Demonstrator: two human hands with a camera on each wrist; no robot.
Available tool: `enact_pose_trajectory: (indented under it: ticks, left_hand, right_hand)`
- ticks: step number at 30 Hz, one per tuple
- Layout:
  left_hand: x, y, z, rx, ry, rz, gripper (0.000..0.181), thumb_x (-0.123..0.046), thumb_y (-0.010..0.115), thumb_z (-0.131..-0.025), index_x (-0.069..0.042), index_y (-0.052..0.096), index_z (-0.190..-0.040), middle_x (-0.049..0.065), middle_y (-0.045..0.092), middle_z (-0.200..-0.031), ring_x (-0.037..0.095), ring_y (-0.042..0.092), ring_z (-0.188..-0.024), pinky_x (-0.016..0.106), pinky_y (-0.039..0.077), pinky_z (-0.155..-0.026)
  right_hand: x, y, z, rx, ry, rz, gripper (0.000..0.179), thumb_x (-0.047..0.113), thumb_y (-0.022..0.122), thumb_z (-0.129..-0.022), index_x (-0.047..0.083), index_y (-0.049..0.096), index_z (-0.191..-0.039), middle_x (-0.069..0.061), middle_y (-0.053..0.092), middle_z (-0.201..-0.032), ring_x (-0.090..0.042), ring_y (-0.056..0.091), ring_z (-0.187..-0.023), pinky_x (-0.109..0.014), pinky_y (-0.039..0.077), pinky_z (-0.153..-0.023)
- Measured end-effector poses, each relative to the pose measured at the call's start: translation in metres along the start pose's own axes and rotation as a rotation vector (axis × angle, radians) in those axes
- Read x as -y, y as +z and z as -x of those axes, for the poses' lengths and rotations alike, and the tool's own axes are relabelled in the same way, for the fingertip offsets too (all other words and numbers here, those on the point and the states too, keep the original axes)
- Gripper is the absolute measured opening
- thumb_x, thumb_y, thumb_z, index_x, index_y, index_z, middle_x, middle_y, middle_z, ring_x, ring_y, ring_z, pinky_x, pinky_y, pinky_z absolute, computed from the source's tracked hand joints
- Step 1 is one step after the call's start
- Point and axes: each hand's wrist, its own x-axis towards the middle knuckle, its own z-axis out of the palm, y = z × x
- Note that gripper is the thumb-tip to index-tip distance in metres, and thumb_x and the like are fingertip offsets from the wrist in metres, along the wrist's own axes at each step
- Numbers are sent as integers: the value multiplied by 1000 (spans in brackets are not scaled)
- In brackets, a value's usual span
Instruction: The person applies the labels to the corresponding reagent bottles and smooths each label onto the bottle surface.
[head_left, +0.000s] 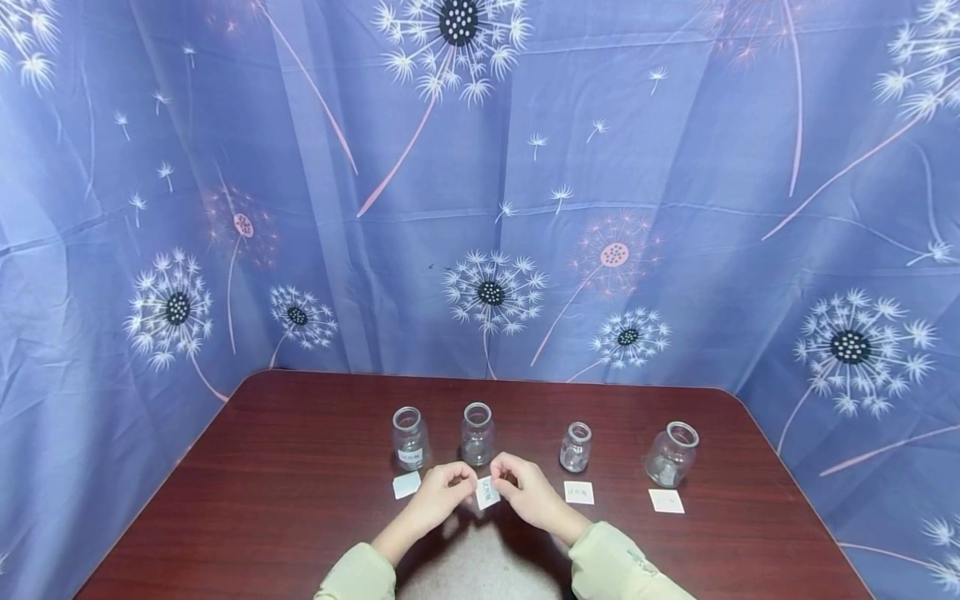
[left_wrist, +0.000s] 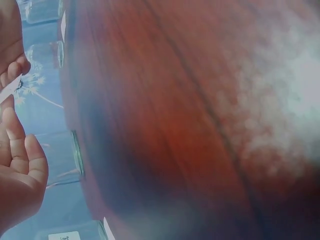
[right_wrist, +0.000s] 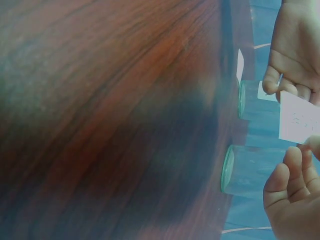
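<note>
In the head view, my left hand (head_left: 442, 496) and right hand (head_left: 531, 497) meet at the middle of the table, pinching a small white label (head_left: 487, 492) with dark printed characters. The left fingers are at its left edge; the right ones cover its upper right corner. Just behind the hands stands an uncapped glass jar (head_left: 477, 437). In the right wrist view, the label (right_wrist: 299, 119) is raised off the table between both hands, right thumb against its edge. The left wrist view shows it nearly edge-on, cut by the frame.
At left stands a glass jar (head_left: 409, 437) bearing a label, with a white paper square (head_left: 407, 484) before it. Rightward are a smaller jar (head_left: 576, 448) and a wide jar (head_left: 672, 455), each with a printed label (head_left: 579, 492) in front. A patterned blue curtain (head_left: 480, 208) surrounds the brown table (head_left: 247, 483).
</note>
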Motion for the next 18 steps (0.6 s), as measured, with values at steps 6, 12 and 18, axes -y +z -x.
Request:
enact_pose_trajectory:
  ticks: [6,12,18]
  left_hand:
    - [1,-1,-1,-11,-25,18,12,-10,53,-78,-1,60,-79,9,63,-71,7,55,-61,21,46,-58]
    - [0,-1,-3,-59,-24,-20,8,-8,56,-72,-3,62,-75,13,65,-67,8,55,-58,18,43,-53]
    - [2,0,-5,-146,-23,-72,5,-8,59,-69,-6,63,-70,6,66,-65,1,52,-56,18,42,-52]
  right_hand:
    - [-5,1,0,-14,-97,-2,14,-12,55,-72,0,48,-72,-12,49,-70,-8,44,-62,-16,37,-55]
    - [-27,7,-2,-63,-121,-31,17,-9,58,-72,6,49,-72,-8,50,-80,-5,45,-67,-18,40,-56]
    - [-15,2,0,-109,-102,-73,15,-11,56,-71,2,49,-71,-12,51,-80,-13,47,-65,-18,39,-55]
